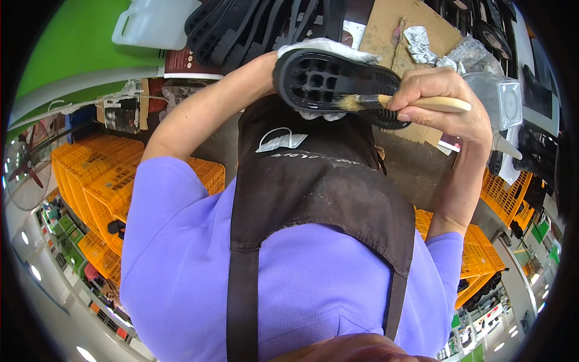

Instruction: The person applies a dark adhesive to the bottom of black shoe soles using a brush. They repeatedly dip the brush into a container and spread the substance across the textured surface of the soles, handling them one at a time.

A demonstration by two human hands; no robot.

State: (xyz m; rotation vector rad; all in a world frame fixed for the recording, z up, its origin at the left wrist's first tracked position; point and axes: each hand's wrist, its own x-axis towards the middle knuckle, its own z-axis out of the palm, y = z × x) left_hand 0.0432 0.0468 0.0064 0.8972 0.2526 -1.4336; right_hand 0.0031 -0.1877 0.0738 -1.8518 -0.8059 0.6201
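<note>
A black shoe sole (319,78) is held up in front of my apron, its gridded inner side with square hollows facing up. My left hand (329,48), in a white glove, grips it from behind; only the glove's edges show above and below the sole. My bare right hand (443,96) is closed around the pale wooden handle of a flat brush (368,101). The brush's light bristles touch the sole's inner face near its middle, just right of the square hollows.
More black soles (253,30) lie in a row beyond my left hand. A white plastic jug (154,24) stands on a green surface at far left. Crumpled foil (420,45) and a clear plastic container (500,99) sit at right. Orange crates (99,175) stand beside me.
</note>
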